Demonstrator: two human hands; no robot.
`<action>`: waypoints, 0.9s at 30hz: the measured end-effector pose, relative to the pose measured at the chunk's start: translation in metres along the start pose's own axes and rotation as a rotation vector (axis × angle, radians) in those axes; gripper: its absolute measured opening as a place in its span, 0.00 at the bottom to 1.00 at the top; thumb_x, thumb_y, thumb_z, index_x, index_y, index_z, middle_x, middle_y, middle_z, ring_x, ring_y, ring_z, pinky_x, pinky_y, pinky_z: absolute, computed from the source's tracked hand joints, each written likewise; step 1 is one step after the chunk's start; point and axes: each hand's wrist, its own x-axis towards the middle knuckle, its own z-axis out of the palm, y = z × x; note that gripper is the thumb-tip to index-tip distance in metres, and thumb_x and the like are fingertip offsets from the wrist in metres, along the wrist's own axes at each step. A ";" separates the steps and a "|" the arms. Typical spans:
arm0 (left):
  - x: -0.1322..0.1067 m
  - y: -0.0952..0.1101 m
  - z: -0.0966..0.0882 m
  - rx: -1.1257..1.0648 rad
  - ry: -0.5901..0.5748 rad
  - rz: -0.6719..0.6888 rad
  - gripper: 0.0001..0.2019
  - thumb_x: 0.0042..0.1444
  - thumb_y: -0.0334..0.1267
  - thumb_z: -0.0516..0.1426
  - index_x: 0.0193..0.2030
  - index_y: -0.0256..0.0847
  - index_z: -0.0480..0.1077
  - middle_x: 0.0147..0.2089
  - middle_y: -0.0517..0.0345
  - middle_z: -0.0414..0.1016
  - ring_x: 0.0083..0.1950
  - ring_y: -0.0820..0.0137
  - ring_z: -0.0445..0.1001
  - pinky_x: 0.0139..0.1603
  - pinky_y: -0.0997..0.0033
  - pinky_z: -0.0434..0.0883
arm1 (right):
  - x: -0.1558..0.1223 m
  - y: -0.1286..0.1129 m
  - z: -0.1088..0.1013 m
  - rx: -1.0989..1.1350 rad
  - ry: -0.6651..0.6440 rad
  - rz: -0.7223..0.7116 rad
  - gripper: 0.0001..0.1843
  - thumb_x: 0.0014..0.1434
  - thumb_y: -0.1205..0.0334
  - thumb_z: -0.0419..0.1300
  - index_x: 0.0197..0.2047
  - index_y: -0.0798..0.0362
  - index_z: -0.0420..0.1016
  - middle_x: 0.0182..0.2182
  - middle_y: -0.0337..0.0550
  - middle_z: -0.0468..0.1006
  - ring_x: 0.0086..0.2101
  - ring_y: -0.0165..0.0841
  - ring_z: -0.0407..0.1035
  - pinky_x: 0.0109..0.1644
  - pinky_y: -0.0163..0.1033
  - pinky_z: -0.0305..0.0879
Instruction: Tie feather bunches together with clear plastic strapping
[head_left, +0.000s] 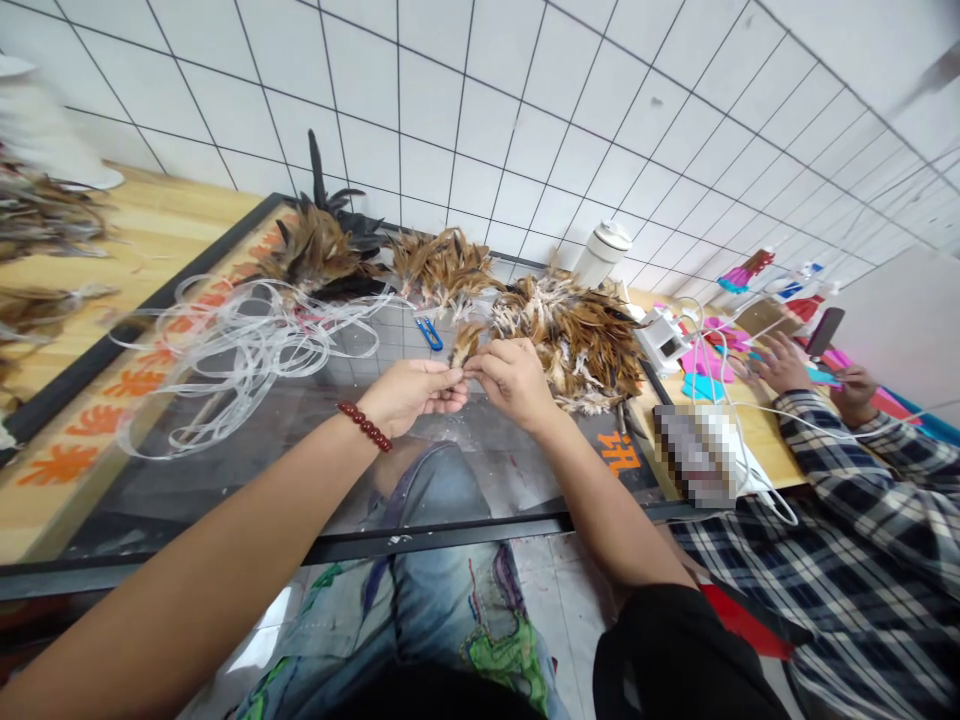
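Note:
My left hand (421, 392), with a red bead bracelet at the wrist, meets my right hand (516, 380) over the glass tabletop. Thumb and fingertips of both are pinched together at the quill ends of a small bunch of brown feathers (466, 344), which points up and away from me. The fingers cover the quill ends. Close beyond lies a blue thread snipper (430, 333). A large heap of brown feathers (577, 325) with pale fluffy ends is right of my right hand. Left of my left hand lies a loose tangle of clear plastic strip (259, 350).
More feather piles (442, 262) line the tiled wall, one with dark plumes (319, 240). A white lidded cup (602, 252) stands behind the heap. White cables (742, 440) cross the right side, where a co-worker's hands (784, 365) handle colourful pieces. Feathers (52, 215) also lie far left.

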 end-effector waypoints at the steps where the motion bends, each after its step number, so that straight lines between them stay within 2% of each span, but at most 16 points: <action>1: 0.000 0.000 -0.001 0.012 -0.033 0.000 0.06 0.49 0.31 0.63 0.25 0.29 0.73 0.25 0.50 0.74 0.24 0.75 0.72 0.27 0.77 0.72 | 0.000 0.001 0.000 0.011 0.020 0.033 0.14 0.65 0.62 0.48 0.44 0.50 0.74 0.42 0.45 0.76 0.44 0.33 0.66 0.51 0.40 0.52; 3: 0.000 0.000 -0.002 0.001 -0.070 0.018 0.07 0.49 0.32 0.63 0.25 0.29 0.73 0.24 0.51 0.73 0.23 0.76 0.71 0.25 0.78 0.70 | 0.001 0.003 0.002 0.073 0.103 0.132 0.13 0.64 0.62 0.49 0.46 0.51 0.73 0.43 0.46 0.75 0.44 0.33 0.67 0.50 0.39 0.55; 6: 0.001 0.001 -0.002 -0.099 -0.026 0.062 0.06 0.51 0.31 0.62 0.27 0.30 0.72 0.26 0.52 0.73 0.25 0.76 0.72 0.28 0.77 0.71 | 0.002 0.008 0.008 0.286 0.203 0.275 0.12 0.62 0.59 0.53 0.43 0.54 0.73 0.38 0.45 0.75 0.36 0.31 0.67 0.42 0.37 0.60; 9: 0.003 0.001 -0.002 -0.213 0.024 0.097 0.04 0.53 0.30 0.61 0.30 0.31 0.73 0.30 0.51 0.75 0.31 0.74 0.75 0.35 0.74 0.73 | 0.004 0.008 0.016 0.540 0.152 0.327 0.12 0.57 0.53 0.58 0.34 0.53 0.74 0.29 0.40 0.73 0.28 0.28 0.64 0.34 0.34 0.60; 11: 0.004 0.000 -0.002 -0.248 0.035 0.120 0.03 0.52 0.29 0.61 0.30 0.31 0.73 0.30 0.52 0.75 0.32 0.74 0.75 0.37 0.73 0.73 | 0.005 0.005 0.019 0.634 0.109 0.314 0.12 0.55 0.52 0.60 0.33 0.53 0.75 0.28 0.38 0.73 0.27 0.27 0.63 0.32 0.33 0.60; 15: 0.004 -0.002 0.000 -0.208 0.040 0.135 0.03 0.52 0.29 0.61 0.30 0.30 0.74 0.29 0.52 0.74 0.30 0.75 0.73 0.34 0.75 0.72 | 0.006 -0.002 0.019 0.610 0.103 0.254 0.09 0.56 0.57 0.59 0.31 0.54 0.74 0.26 0.38 0.71 0.28 0.27 0.63 0.34 0.33 0.60; 22: 0.001 -0.002 0.005 -0.164 0.112 0.143 0.06 0.54 0.27 0.58 0.27 0.29 0.71 0.24 0.55 0.71 0.26 0.76 0.71 0.28 0.77 0.70 | 0.007 -0.003 0.014 0.584 0.135 0.274 0.05 0.52 0.65 0.53 0.26 0.53 0.67 0.25 0.36 0.66 0.28 0.27 0.61 0.34 0.33 0.59; 27: 0.002 0.002 0.002 -0.257 0.103 0.131 0.06 0.55 0.27 0.57 0.27 0.32 0.69 0.24 0.57 0.71 0.25 0.78 0.70 0.29 0.78 0.70 | 0.006 0.013 0.017 0.587 0.269 0.454 0.06 0.52 0.63 0.54 0.25 0.53 0.67 0.23 0.35 0.65 0.25 0.26 0.58 0.32 0.33 0.56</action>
